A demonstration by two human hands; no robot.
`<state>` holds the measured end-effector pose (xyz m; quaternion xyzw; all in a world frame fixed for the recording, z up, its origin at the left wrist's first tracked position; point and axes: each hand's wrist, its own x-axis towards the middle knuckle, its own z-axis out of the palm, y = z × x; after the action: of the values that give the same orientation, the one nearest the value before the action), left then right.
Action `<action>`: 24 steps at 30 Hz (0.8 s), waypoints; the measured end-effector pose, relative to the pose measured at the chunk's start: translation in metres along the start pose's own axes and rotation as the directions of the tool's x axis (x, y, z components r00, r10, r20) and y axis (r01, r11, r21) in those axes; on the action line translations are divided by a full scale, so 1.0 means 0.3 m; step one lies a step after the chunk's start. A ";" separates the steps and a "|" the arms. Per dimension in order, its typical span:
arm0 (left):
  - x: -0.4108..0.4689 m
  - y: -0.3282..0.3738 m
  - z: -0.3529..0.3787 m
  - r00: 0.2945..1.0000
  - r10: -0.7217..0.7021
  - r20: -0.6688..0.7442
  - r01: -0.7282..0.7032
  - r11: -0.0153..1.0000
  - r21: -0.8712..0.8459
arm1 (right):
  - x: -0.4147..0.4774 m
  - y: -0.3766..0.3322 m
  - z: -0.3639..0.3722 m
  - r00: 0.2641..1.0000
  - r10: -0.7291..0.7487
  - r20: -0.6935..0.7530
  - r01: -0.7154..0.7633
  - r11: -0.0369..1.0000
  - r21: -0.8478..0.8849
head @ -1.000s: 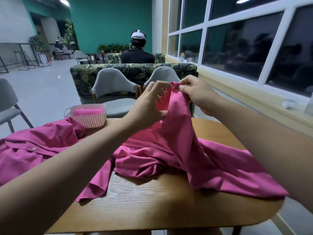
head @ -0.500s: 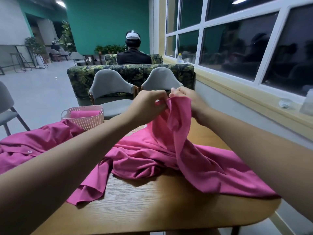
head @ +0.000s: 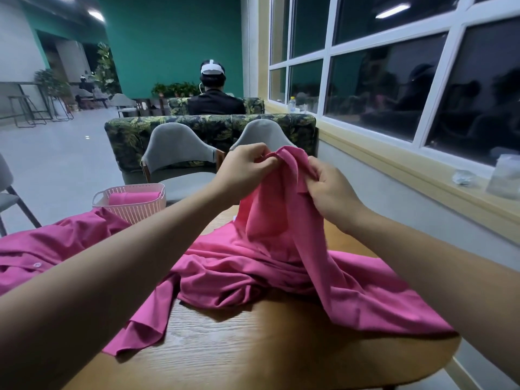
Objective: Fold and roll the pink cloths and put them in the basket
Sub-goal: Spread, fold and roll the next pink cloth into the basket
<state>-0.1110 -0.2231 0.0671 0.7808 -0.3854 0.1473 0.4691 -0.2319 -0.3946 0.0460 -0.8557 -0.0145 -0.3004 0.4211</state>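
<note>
A large pink cloth (head: 281, 266) lies crumpled on the wooden table (head: 253, 347), with one part lifted above the far side. My left hand (head: 244, 170) pinches the raised top edge of that cloth. My right hand (head: 329, 187) grips the same edge just to the right, fingers curled into the fabric. A second pink cloth (head: 50, 249) with a button lies bunched at the left. The pale pink basket (head: 132, 209) stands at the table's far left edge and holds one rolled pink cloth (head: 132, 197).
Two grey chairs (head: 180, 153) stand behind the table, with a leaf-patterned sofa (head: 211, 128) and a seated person (head: 215, 94) beyond. A window ledge (head: 422, 181) runs along the right. Another grey chair (head: 8, 192) is at the far left.
Both hands have shifted along the raised cloth edge; my right hand has dropped lower and to the right, spreading the held fold a little wider.
</note>
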 end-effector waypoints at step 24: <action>0.102 -0.109 -0.196 0.969 -0.103 -0.224 0.095 0.994 -0.046 | -0.071 0.206 -0.097 0.936 0.242 0.256 -0.089 0.866 -0.491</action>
<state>-0.0590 -0.1788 0.0953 0.7689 -0.2925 0.2049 0.5304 -0.2469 -0.4508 0.0044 -0.9665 0.0677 -0.1196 0.2168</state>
